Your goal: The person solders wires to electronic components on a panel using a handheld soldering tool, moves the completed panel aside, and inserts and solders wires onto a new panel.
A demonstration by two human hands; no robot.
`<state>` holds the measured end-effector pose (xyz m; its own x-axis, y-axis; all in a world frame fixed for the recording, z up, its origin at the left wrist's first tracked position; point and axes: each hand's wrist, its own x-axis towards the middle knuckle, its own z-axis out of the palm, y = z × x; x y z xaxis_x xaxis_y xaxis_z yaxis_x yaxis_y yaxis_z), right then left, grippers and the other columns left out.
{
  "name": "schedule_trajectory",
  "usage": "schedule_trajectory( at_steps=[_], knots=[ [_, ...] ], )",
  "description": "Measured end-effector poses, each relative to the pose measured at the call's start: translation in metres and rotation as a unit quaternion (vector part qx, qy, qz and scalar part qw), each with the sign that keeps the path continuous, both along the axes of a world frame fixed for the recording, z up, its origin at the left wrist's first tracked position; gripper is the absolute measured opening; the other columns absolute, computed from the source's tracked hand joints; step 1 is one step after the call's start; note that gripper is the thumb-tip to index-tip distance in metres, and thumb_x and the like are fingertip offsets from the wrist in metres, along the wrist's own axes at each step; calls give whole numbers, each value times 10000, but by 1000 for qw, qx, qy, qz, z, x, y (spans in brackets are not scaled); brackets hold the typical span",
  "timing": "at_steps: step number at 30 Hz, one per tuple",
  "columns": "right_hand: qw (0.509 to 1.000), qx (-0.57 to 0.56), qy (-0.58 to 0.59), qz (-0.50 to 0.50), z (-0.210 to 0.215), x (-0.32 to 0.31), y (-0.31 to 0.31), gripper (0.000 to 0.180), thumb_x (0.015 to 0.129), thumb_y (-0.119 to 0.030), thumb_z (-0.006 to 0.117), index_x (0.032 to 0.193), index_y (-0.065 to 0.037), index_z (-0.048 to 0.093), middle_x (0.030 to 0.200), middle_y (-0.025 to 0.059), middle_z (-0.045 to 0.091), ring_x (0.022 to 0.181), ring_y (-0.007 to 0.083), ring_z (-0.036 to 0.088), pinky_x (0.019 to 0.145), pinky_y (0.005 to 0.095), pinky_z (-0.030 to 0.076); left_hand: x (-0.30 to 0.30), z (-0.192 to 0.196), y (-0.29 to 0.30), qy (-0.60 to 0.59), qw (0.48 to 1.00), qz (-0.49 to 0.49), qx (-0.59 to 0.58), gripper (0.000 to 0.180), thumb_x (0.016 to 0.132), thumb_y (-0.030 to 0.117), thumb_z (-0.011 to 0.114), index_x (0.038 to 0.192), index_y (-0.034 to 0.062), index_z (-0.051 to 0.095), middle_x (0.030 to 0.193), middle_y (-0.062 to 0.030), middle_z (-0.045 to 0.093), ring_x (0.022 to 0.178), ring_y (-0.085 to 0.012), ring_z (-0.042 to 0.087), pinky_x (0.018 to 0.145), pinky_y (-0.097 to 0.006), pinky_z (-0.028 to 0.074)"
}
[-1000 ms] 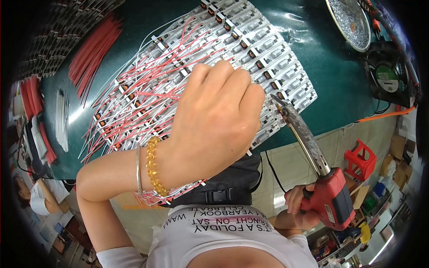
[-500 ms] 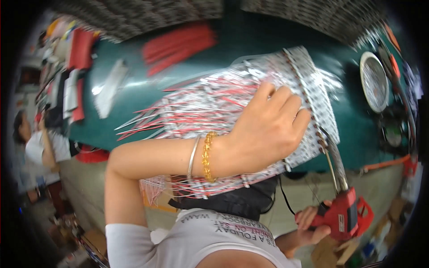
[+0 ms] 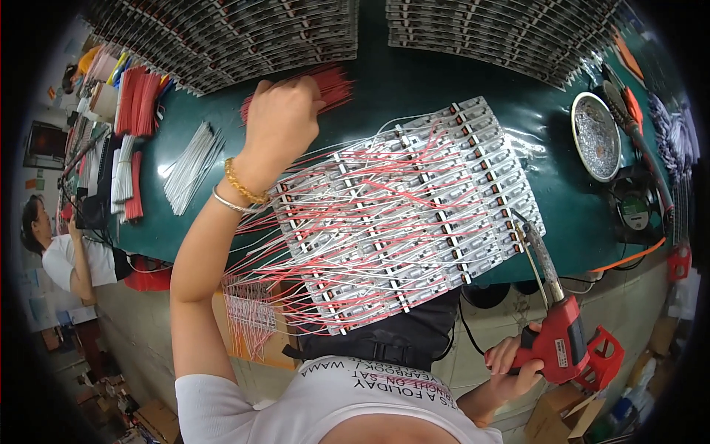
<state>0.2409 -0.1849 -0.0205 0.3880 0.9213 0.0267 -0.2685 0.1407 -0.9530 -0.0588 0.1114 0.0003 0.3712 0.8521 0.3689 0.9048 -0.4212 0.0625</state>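
My left hand [image 3: 283,122] reaches across the green table [image 3: 421,89], fingers closed over a bundle of red wires [image 3: 333,83] at the far middle. Two bracelets sit on that wrist. My right hand [image 3: 514,362] grips the red handle of a soldering gun [image 3: 562,337] below the table's near edge, its metal tip pointing up at the right corner of a panel of white strip modules [image 3: 407,214]. That panel lies in front of me, crossed by many red and white wires that hang over the near edge.
Stacks of dark strip boards [image 3: 237,37] line the far edge. White wires [image 3: 191,166] and red wire bundles [image 3: 137,100] lie at left. A round metal dish [image 3: 596,137] and a small fan [image 3: 636,211] sit right. Another person [image 3: 63,251] works at far left.
My left hand has lifted off the wired panel and reached forward to the red wire bundle. The view has swung, showing more of the table. My right hand still holds the soldering gun.
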Motion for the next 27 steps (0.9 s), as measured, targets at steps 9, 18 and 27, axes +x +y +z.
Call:
schedule_trajectory(
  at_steps=[9, 18, 27],
  knots=[
    [1000, -13, 16, -22, 0, 5, -9, 689, 894, -506, 492, 1256, 62, 344, 493, -18, 382, 390, 90, 374, 394, 232, 355, 66, 33, -61, -365, 873, -136, -294, 79, 811, 45, 629, 833, -28, 609, 674, -66, 612, 636, -113, 572, 558, -223, 425],
    [998, -62, -13, -6, 10, 9, -27, 823, 797, -640, 534, 1237, 29, 345, 479, -25, 435, 383, 100, 417, 398, 234, 362, 141, -1, -106, -202, 927, -249, -196, 150, 719, 14, 674, 769, 56, 539, 781, -60, 525, 770, -242, 486, 709, -345, 325],
    [995, -72, -22, 61, 6, 16, -29, 819, 790, -628, 557, 1231, 33, 359, 482, -16, 455, 384, 106, 427, 415, 236, 358, 145, -6, -109, -187, 939, -240, -163, 168, 687, 13, 691, 746, 63, 542, 771, -48, 524, 755, -230, 491, 726, -344, 328]
  ],
)
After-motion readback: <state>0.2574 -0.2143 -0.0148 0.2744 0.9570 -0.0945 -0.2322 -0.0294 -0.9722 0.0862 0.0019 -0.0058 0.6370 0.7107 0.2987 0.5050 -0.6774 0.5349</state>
